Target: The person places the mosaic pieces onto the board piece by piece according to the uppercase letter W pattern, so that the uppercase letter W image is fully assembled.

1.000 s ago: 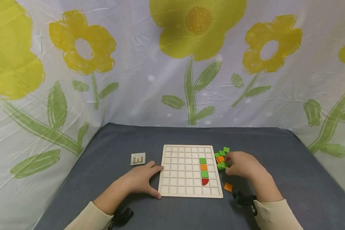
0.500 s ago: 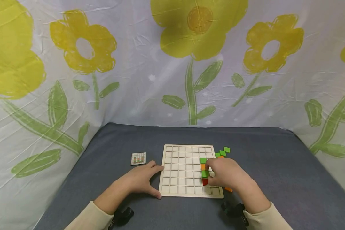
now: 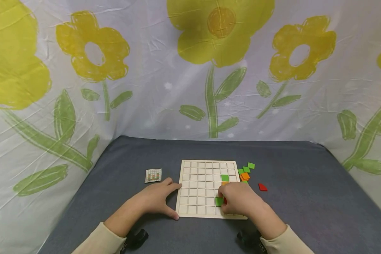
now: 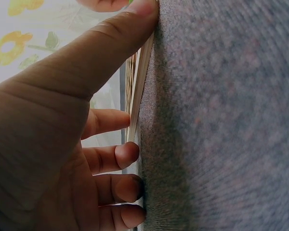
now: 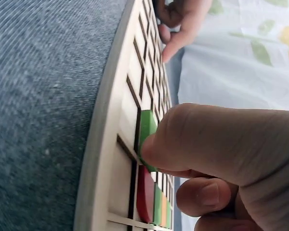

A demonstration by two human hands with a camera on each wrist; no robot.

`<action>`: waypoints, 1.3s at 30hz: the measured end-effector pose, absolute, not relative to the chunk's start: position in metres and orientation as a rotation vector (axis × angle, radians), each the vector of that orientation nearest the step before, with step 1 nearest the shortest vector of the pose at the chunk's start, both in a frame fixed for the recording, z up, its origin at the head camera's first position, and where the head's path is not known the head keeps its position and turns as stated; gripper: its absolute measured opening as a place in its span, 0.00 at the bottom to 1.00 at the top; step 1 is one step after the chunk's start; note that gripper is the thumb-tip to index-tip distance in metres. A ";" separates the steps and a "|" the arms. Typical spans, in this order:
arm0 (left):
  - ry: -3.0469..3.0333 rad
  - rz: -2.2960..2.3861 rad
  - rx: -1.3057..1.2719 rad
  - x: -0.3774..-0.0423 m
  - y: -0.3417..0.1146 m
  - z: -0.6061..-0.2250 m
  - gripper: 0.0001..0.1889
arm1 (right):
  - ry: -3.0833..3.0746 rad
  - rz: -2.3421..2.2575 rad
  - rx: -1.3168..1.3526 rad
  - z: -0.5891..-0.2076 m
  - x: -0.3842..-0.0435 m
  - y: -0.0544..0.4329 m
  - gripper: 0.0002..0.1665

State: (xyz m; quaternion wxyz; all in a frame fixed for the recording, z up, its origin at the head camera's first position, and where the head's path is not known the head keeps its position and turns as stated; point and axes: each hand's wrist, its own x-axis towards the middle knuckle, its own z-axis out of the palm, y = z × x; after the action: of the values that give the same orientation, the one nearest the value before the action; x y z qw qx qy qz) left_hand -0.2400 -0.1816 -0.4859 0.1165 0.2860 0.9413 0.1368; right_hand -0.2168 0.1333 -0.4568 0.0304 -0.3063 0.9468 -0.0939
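Observation:
A pale wooden grid board [image 3: 201, 184] lies on the dark cloth. My right hand [image 3: 241, 199] is over its lower right part, thumb and fingertips pinching a green square tile [image 3: 219, 201] at a cell. In the right wrist view that green tile [image 5: 147, 126] sits beside a red piece with a curved edge [image 5: 144, 195]. Further up the same column as the red piece are a green tile [image 3: 225, 177] and an orange one [image 3: 225, 183], partly covered by my hand. My left hand [image 3: 155, 197] rests at the board's left side, index fingertip on the edge and thumb at the near corner.
Right of the board lies a loose cluster of green tiles [image 3: 246, 169] and orange tiles [image 3: 245, 176]. A red piece [image 3: 262, 187] lies apart from them. A small card with a printed grid pattern [image 3: 153, 175] is left of the board. Behind hangs a flowered curtain [image 3: 146, 88].
My right hand has moved left from the loose tiles onto the board, bringing a green tile down beside the red piece. The loose red piece is now uncovered. My left hand has stayed put.

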 end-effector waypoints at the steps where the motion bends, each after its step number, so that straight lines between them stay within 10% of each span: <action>1: 2.755 0.404 0.838 -0.240 -0.182 -0.486 0.58 | 2.929 -0.277 -0.939 -0.458 -0.217 0.133 0.09; 39: 2.758 0.377 0.837 -0.239 -0.182 -0.483 0.58 | 2.798 -0.446 -0.998 -0.458 -0.230 0.145 0.11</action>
State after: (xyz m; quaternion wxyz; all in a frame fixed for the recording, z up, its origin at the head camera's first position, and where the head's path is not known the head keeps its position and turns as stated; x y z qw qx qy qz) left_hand -0.2387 -0.1819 -0.4834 0.1173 0.2859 0.9423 0.1289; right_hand -0.2301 0.1453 -0.4579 0.0687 -0.3313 0.9293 -0.1482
